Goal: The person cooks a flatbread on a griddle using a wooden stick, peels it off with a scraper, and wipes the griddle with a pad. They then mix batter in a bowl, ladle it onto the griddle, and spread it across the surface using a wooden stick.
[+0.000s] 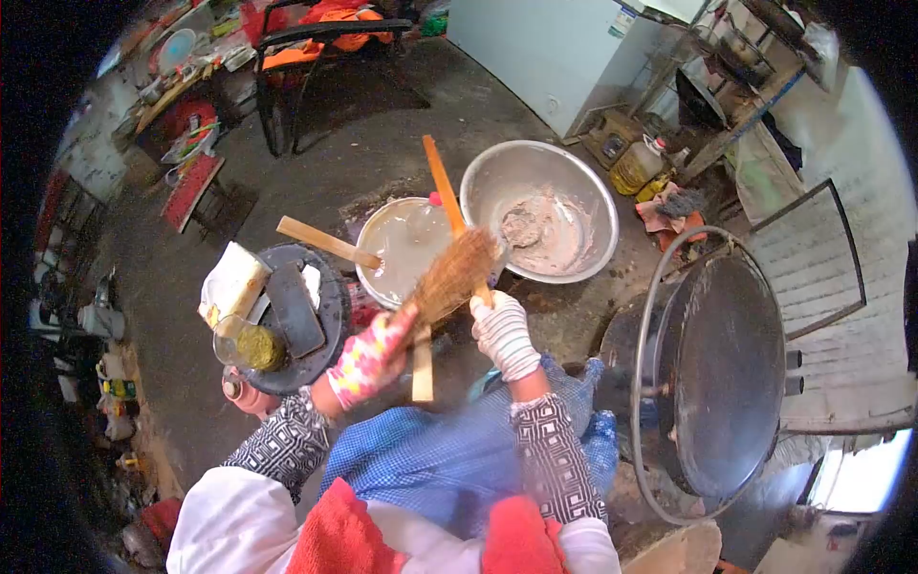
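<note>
My left hand [368,359], in a pink and yellow patterned glove, is closed round the lower end of a brown bristly brush [454,275]. In a striped white glove, my right hand [504,335] grips a thin wooden handle [484,293] beside the brush. The brush lies across the near side of a white bucket [406,234] of cloudy liquid. An orange stick [442,182] extends beyond the brush, and a wooden stick [328,241] rests in the bucket. To the right, a steel basin [604,210] holds pinkish paste. How the brush and handle meet is unclear.
A round black stool [330,330] at left holds a phone-like slab [295,311] and a cup of green stuff [258,346]. At right stands a large round griddle [727,378] with a metal ring. Behind are an oil jug [636,167], a chair [330,31] and a white cabinet [535,57].
</note>
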### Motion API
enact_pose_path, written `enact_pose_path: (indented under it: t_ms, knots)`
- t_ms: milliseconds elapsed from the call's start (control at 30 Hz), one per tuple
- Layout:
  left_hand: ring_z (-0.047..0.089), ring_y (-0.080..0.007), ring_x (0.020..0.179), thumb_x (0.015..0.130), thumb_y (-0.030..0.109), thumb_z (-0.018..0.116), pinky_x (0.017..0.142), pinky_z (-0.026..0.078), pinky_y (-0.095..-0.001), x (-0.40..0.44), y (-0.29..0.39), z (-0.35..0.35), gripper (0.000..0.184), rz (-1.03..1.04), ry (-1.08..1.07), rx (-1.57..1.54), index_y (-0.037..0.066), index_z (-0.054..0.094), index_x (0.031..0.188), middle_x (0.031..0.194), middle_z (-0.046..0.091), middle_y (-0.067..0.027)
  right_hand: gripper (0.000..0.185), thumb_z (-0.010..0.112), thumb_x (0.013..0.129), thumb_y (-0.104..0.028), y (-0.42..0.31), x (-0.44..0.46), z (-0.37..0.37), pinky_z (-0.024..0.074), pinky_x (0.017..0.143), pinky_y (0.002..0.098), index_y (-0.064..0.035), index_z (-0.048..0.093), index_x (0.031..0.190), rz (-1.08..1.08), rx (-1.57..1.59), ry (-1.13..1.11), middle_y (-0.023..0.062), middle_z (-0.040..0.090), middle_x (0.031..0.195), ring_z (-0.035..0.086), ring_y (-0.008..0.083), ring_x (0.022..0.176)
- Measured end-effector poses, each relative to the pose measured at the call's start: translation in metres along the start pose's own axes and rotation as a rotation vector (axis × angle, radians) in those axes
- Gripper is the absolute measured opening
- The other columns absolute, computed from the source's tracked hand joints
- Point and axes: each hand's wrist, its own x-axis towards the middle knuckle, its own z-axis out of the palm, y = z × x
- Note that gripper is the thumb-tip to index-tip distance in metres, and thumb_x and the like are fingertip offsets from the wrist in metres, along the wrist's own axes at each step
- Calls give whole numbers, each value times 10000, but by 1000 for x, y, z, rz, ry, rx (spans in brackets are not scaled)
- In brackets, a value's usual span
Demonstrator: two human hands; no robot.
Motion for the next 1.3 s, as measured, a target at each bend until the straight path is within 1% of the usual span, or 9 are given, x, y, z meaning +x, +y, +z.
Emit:
enact_pose_path:
  t_ms: [67,100,167,300,400,600,800,1033,1300]
  knots:
    - [543,-418,915,706,22,581,725,486,-433,-6,12,-9,797,-208,-97,-52,142,228,1410,1071,488,-233,184,560,843,-188,14,-6,13,415,440,351,-19,543,774,-363,-381,93,92,516,563,504,158,440]
    - [516,-418,1028,681,9,599,826,480,-415,-3,10,-14,855,-295,-158,-94,122,194,1426,1149,473,-236,203,571,826,-216,1,-24,10,447,578,462,-21,531,782,-244,-419,38,236,566,687,557,419,650]
    - [572,-426,801,719,42,558,664,494,-463,7,-24,-3,770,-184,44,-33,157,234,1408,982,508,-265,194,568,829,-217,11,-54,0,448,572,464,-32,528,788,-222,-314,-37,219,556,656,557,411,640]
    - [551,-425,943,739,96,568,790,473,-453,41,-42,-23,819,-324,47,-36,149,139,1435,1096,483,-316,189,568,834,-225,10,-100,-33,447,548,455,-52,520,778,-80,-279,-55,191,552,642,568,373,624]
    - [512,-427,1028,740,71,554,825,465,-431,25,-10,-31,781,-191,20,-85,124,184,1426,1165,463,-295,110,556,830,-204,3,-96,-45,470,542,415,-97,530,823,-335,-1038,335,134,575,681,589,314,606]
    - [583,-419,820,733,45,532,657,513,-439,-12,59,-34,630,9,-263,61,182,384,1329,1059,494,-259,100,472,820,-179,-12,-59,-17,467,558,373,-99,505,771,-344,-1234,536,92,567,699,597,241,626]
    - [591,-306,638,751,53,534,541,510,-383,36,15,-36,695,-265,-141,-112,179,297,1392,808,561,-167,116,526,781,-176,-14,-122,-31,455,512,395,-76,547,726,-393,-1005,408,112,542,637,556,256,572]
    - [573,-306,818,771,126,540,706,477,-414,122,-90,49,714,-309,-84,-24,149,228,1413,952,558,-183,204,605,791,-238,40,-183,-58,468,624,420,-68,556,892,-220,-507,607,139,608,768,599,321,702]
    - [552,-306,1023,794,210,546,893,439,-449,110,-172,81,761,-583,-148,491,114,150,1437,1118,554,-202,117,506,845,-135,19,-169,-63,367,441,216,-44,494,918,-12,322,757,-1,476,606,455,84,495]
